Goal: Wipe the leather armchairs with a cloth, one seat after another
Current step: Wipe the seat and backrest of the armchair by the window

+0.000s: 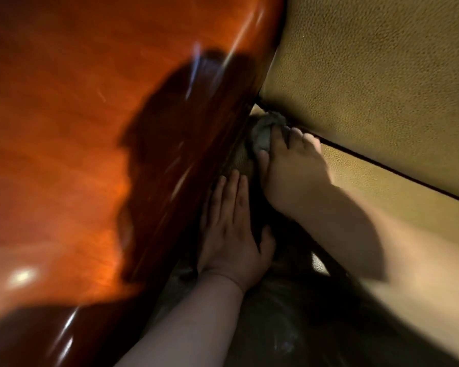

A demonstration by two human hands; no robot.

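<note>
In the gap between the glossy wooden side (96, 133) and the tan leather cushion (382, 75), the right hand (289, 165) grips a bunched grey cloth (263, 133); the left hand (231, 229) lies flat, fingers straight, against the wood's edge.

A narrow dark gap runs between a glossy wooden panel (96, 107) on the left and tan leather cushions (382, 80) on the right. Both hands fill it: the left hand (233, 234) lies flat along the wood, the right hand (292, 168) presses a grey cloth (264, 133) into the far corner.
</note>
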